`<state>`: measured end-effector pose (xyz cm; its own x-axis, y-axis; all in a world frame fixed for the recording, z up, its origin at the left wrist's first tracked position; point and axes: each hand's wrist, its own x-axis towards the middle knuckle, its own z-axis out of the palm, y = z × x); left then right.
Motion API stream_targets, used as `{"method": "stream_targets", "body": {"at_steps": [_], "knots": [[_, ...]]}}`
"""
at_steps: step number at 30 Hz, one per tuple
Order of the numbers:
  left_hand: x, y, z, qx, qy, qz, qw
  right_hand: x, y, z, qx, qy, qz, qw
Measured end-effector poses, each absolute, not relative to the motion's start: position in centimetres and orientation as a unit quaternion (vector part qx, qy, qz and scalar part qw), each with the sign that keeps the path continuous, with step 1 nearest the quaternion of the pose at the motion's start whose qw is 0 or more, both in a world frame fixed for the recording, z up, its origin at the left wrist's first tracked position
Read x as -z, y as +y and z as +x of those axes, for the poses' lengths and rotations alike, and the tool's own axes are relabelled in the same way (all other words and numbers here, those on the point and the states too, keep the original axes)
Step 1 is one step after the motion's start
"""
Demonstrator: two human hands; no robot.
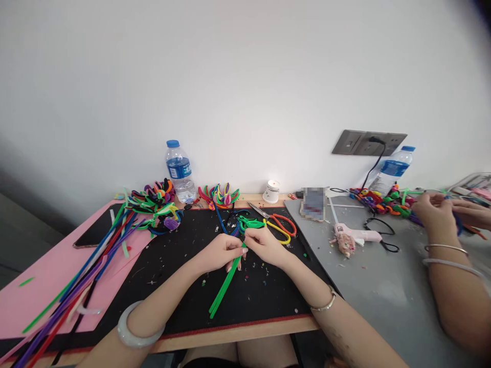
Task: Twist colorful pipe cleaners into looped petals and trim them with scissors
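Green pipe cleaners (224,289) hang down toward the front edge of the black mat (176,294), their upper part pinched between my two hands. My left hand (226,251) has its thumb and fingers closed on them. Right beside it, my right hand (261,244) is closed on the upper part, where looped green pieces (251,224) stick out beyond the fingers. Behind my right hand lie scissors (282,225) with red and yellow handles. A colourful pipe-cleaner bundle (220,197) sits at the mat's back edge.
Long pipe cleaners (82,286) cover a pink sheet (34,306) at left, near a phone (95,230). A water bottle (180,174) and white cup (271,191) stand behind. At right are a glue gun (358,234) and another person's hands (437,214).
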<state>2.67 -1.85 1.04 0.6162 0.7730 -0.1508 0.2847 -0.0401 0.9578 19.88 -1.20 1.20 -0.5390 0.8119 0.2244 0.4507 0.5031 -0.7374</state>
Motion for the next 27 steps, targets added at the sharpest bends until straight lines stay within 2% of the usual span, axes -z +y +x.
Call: {"method": "stream_targets", "body": {"at_steps": [7,13,16,20,27], "knots": [[-1.4,-1.7,2.5,-0.196,0.375,0.692,0.585,-1.7,-0.8,20.1,-0.404,-0.786,-0.379,0.274],[-1.4,-1.5,2.1,-0.190,0.349,0.700,0.593,-0.9,-0.8,20.0,-0.642,-0.622,-0.354,0.274],[-1.4,-1.3,2.0,-0.185,0.336,0.703,0.598,-0.3,-0.7,20.0,-0.702,-0.570,-0.317,0.286],[-1.3,-1.3,1.9,-0.187,0.333,0.701,0.602,0.0,-0.5,20.2,-0.720,-0.561,-0.287,0.291],[-1.2,-1.6,2.1,-0.197,0.366,0.701,0.580,-0.4,-0.5,20.2,-0.630,-0.637,-0.349,0.275]]}}
